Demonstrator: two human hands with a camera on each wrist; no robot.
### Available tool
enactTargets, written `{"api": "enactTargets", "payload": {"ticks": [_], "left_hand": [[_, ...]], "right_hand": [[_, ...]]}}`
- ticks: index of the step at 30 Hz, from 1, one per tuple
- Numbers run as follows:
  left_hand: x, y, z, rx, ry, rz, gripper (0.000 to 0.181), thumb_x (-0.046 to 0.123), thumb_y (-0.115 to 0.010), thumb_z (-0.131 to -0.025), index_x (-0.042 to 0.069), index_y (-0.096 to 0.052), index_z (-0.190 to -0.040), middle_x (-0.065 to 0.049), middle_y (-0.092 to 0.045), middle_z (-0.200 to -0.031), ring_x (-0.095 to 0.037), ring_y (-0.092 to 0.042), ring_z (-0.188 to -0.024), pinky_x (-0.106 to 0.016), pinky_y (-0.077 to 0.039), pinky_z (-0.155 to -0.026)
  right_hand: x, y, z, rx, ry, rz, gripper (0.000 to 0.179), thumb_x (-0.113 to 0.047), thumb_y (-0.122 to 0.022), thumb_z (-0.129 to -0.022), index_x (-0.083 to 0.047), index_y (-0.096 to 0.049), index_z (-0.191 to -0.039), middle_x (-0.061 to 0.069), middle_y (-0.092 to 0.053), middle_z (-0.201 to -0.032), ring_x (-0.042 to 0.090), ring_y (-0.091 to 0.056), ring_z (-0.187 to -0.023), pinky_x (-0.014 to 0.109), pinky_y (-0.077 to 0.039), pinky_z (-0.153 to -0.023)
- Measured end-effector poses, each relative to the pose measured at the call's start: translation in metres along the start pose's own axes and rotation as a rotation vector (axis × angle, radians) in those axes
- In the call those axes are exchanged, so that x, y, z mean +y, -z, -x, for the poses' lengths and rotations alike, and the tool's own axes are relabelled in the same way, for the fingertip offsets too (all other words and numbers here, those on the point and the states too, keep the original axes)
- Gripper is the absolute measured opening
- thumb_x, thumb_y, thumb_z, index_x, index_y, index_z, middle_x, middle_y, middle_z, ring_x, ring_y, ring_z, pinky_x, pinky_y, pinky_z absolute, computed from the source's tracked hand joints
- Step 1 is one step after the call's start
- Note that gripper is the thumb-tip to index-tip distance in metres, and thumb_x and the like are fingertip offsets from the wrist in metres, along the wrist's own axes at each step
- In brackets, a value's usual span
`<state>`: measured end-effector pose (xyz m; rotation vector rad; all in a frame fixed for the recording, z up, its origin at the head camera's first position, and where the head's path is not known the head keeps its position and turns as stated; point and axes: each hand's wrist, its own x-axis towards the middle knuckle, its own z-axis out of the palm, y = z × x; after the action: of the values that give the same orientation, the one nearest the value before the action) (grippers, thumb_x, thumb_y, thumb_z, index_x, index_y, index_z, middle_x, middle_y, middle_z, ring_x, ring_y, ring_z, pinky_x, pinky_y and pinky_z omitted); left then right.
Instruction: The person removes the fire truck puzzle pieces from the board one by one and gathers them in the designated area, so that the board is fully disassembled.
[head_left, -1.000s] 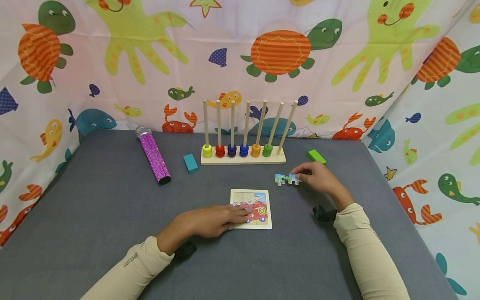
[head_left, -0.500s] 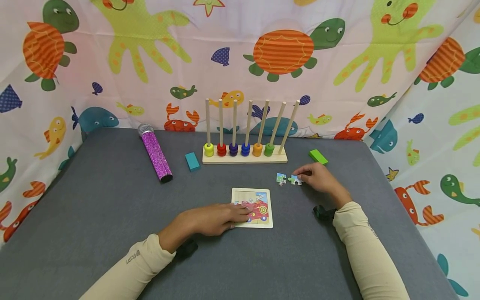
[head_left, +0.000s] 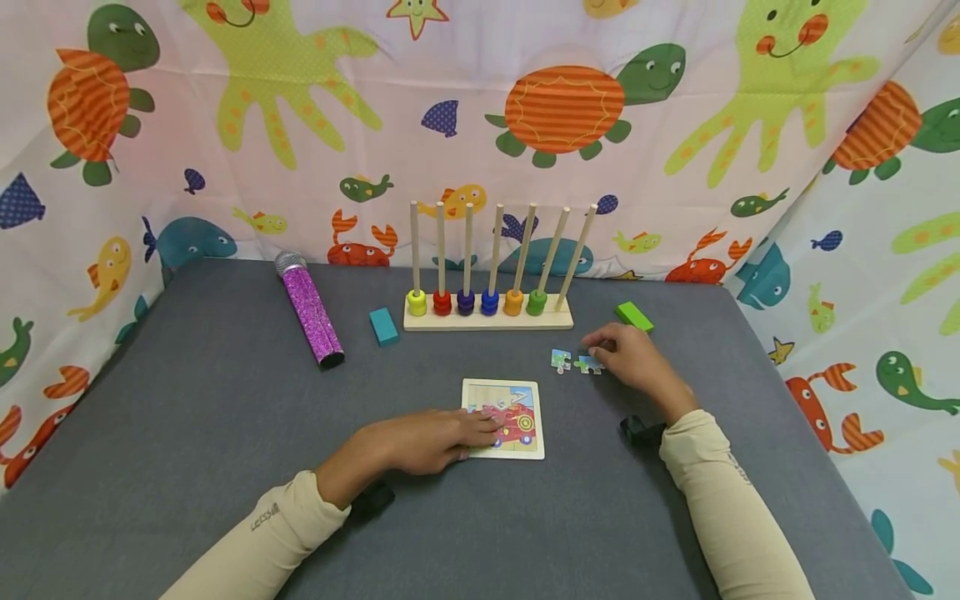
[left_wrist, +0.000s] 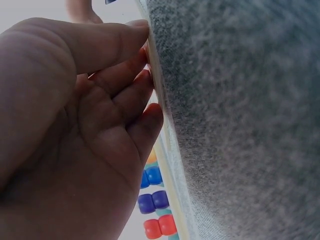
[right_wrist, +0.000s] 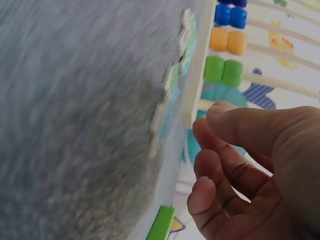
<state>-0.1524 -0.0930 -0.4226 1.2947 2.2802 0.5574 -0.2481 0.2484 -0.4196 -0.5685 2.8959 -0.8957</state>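
Note:
A square wooden puzzle tray (head_left: pixel 504 456) with a red vehicle picture lies on the table in the head view. My left hand (head_left: pixel 422 442) rests on its left part with fingers extended, covering some of the picture; the left wrist view shows the fingertips (left_wrist: pixel 152 116) at the tray's edge. Beyond the tray, two jigsaw pieces lie side by side: a left piece (head_left: pixel 560 359) and a right piece (head_left: pixel 586 364). Just over the right piece hovers my right hand (head_left: pixel 633 357), fingers loosely bent. In the right wrist view a gap shows between thumb and that piece (right_wrist: pixel 162 120), and nothing is held.
Behind the pieces stands a wooden peg rack (head_left: pixel 480 324) with coloured beads on upright pegs. A teal block (head_left: pixel 383 327) and a purple glitter microphone (head_left: pixel 311 312) lie left of it. A green block (head_left: pixel 634 316) lies behind my right hand. A patterned cloth hangs behind the table.
My right hand has let go of the right jigsaw piece and lifted slightly off it. The piece lies near the left one. My left hand has stayed on the tray.

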Motion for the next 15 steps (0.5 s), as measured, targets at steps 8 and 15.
{"api": "enactTargets", "payload": {"ticks": [8, 15], "left_hand": [[-0.001, -0.001, 0.0, 0.009, -0.021, -0.014, 0.044, 0.006, -0.046, -0.102, 0.009, -0.045, -0.146, -0.002, -0.035, -0.154, -0.017, -0.026, -0.143, -0.036, -0.022, -0.115], [0.0, -0.001, 0.0, 0.001, -0.018, -0.008, 0.044, 0.006, -0.047, -0.102, 0.008, -0.046, -0.146, -0.003, -0.036, -0.154, -0.017, -0.026, -0.143, -0.034, -0.021, -0.115]], "right_hand": [[-0.021, -0.009, 0.003, -0.058, 0.067, -0.064, 0.017, -0.001, -0.065, -0.091, 0.001, -0.073, -0.106, 0.008, -0.069, -0.095, 0.019, -0.059, -0.081, 0.034, -0.049, -0.068], [-0.031, -0.021, 0.005, -0.09, 0.157, -0.102, 0.017, -0.002, -0.067, -0.09, -0.001, -0.074, -0.105, 0.006, -0.071, -0.096, 0.017, -0.062, -0.083, 0.036, -0.051, -0.072]]}}
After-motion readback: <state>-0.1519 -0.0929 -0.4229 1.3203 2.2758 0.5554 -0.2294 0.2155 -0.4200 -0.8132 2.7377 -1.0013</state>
